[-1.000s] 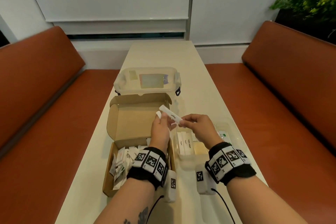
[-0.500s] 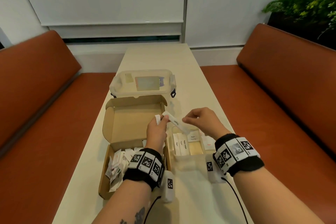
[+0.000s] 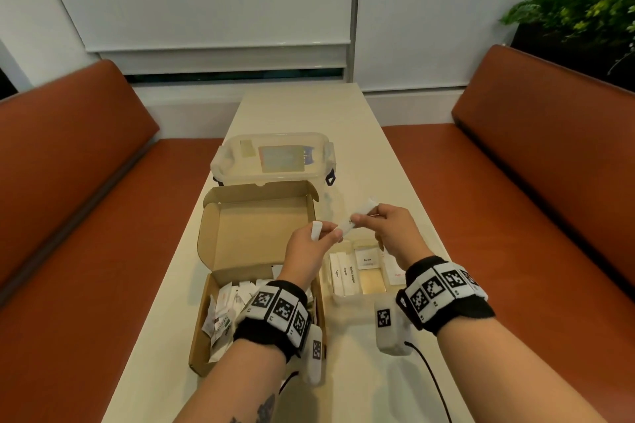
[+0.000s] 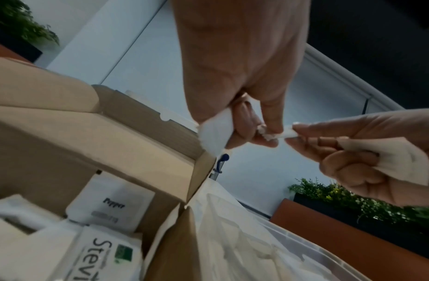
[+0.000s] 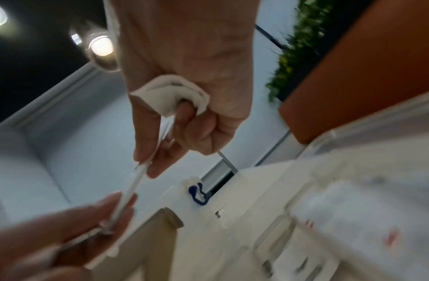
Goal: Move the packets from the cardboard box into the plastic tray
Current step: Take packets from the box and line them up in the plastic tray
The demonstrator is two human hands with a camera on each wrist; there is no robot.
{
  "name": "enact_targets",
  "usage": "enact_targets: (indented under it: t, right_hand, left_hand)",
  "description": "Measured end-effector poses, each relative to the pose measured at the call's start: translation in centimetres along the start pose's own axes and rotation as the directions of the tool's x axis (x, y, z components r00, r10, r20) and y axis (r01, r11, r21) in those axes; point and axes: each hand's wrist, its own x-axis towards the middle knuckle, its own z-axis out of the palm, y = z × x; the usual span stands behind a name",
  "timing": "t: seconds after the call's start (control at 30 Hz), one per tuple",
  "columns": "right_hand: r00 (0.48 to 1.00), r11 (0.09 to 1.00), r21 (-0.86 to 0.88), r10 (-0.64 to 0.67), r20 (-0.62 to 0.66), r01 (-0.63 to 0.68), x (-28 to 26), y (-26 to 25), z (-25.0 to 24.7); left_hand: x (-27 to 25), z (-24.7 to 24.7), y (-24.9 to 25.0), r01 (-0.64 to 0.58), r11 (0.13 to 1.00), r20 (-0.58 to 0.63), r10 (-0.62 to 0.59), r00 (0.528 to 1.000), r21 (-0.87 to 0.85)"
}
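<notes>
Head view: a sugar stick passing from hand to hand above the plastic tray.
The left hand (image 3: 311,247) pinches one end of the white stick packet (image 3: 357,216) and clutches a second packet (image 3: 316,231); the right hand (image 3: 388,233), lower over the plastic tray (image 3: 343,299) half a second ago, has risen and pinches the stick's far end. The cardboard box (image 3: 254,251) just left of the tray still holds many packets, so I judge the job partly done.
Left wrist view: the left fingers (image 4: 269,114) curl round both packets, box below.
Right wrist view: the right fingers (image 5: 146,133) pinch the stick and trap a small square sachet (image 5: 172,91) against the palm.
</notes>
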Motion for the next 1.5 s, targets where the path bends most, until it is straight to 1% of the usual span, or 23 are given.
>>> enact_targets:
  t: [0.03,0.07,0.1,0.13,0.17,0.2,0.27,0.3,0.37,0.43,0.5,0.57,0.67,0.73,0.8,0.9,1.03,1.2,1.33,1.5]
  right_hand:
    - [1.0,1.0,-0.028,-0.009,-0.017,0.009,0.1,-0.1,-0.1]
    - [0.998,0.994,-0.1,-0.036,-0.051,0.031,0.2,-0.1,-0.2]
    - [0.993,0.975,-0.215,-0.081,-0.081,0.062,0.3,-0.1,-0.4]
    - [0.989,0.932,-0.35,-0.128,-0.077,0.093,0.4,-0.2,-0.6]
    - [0.987,0.873,-0.472,-0.157,-0.029,0.125,0.4,-0.4,-0.7]
    - [0.987,0.811,-0.565,-0.152,0.046,0.152,0.5,-0.6,-0.8]
    - [0.982,0.721,-0.672,-0.077,0.171,0.173,0.5,-0.6,-0.6]
    - [0.978,0.699,-0.693,-0.04,0.203,0.173,0.5,-0.5,-0.5]
    - [0.973,0.697,-0.699,0.008,0.232,0.161,0.3,0.0,-0.3]
    - [0.979,0.722,-0.682,0.031,0.201,0.117,0.0,0.5,0.0]
    - [0.996,0.743,-0.669,0.043,0.084,0.024,-0.1,1.1,0.3]
    - [0.996,0.722,-0.688,0.08,-0.034,-0.081,-0.3,2.1,1.0]
    - [0.975,0.707,-0.671,0.163,-0.152,-0.223,-0.6,3.9,2.9]
    - [0.964,0.687,-0.676,0.177,-0.199,-0.266,-0.7,5.0,4.3]
    - [0.961,0.651,-0.708,0.162,-0.223,-0.274,-0.9,6.0,5.5]
    - [0.97,0.572,-0.783,0.129,-0.206,-0.243,-1.0,6.9,6.8]
    - [0.972,0.509,-0.829,0.085,-0.217,-0.23,-1.0,7.1,7.5]
    - [0.976,0.498,-0.841,0.067,-0.205,-0.211,-0.6,7.2,6.8]
    - [0.989,0.501,-0.854,0.037,-0.143,-0.142,-0.3,7.0,6.1]
    - [0.996,0.418,-0.905,0.049,-0.071,-0.085,0.4,6.8,5.1]
  left_hand:
    - [0.1,-0.1,0.0,-0.007,1.0,-0.011,0.007,1.0,0.016]
    - [0.2,-0.2,-0.1,-0.016,0.999,-0.015,0.017,1.0,0.046]
    - [0.3,-0.4,-0.1,-0.031,0.996,-0.01,0.032,0.999,0.088]
    - [0.4,-0.5,-0.1,-0.047,0.991,0.0,0.047,0.999,0.126]
    - [0.5,-0.6,-0.2,-0.059,0.986,0.011,0.058,0.998,0.155]
    - [0.6,-0.7,-0.3,-0.068,0.982,0.02,0.065,0.998,0.175]
    - [0.7,-0.8,-0.5,-0.083,0.977,0.033,0.078,0.996,0.198]
    - [0.7,-0.8,-0.6,-0.086,0.975,0.04,0.08,0.996,0.203]
    - [0.7,-0.8,-0.9,-0.081,0.976,0.044,0.073,0.996,0.201]
    - [0.6,-0.7,-1.1,-0.062,0.981,0.003,0.063,0.998,0.183]
    - [0.4,-0.7,-1.1,-0.038,0.989,-0.079,0.05,0.996,0.143]
    - [0.4,-0.9,-1.2,-0.03,0.992,-0.139,0.047,0.989,0.119]
    - [0.3,-1.3,-1.4,-0.019,0.996,-0.17,0.034,0.985,0.092]
    - [0.2,-1.5,-1.6,-0.018,0.995,-0.171,0.034,0.985,0.095]
    - [0.1,-1.8,-1.8,-0.017,0.995,-0.169,0.033,0.985,0.097]
    - [-0.3,-2.3,-2.0,-0.012,0.995,-0.19,0.03,0.981,0.096]
    - [-0.6,-2.9,-2.3,-0.003,0.996,-0.213,0.022,0.977,0.087]
    - [-0.7,-3.1,-2.6,0.012,0.996,-0.204,0.005,0.979,0.085]
    - [-0.3,-2.9,-2.4,0.018,0.994,-0.202,0.003,0.979,0.104]
    - [0.1,-2.8,-2.2,-0.004,0.997,-0.2,0.02,0.98,0.081]
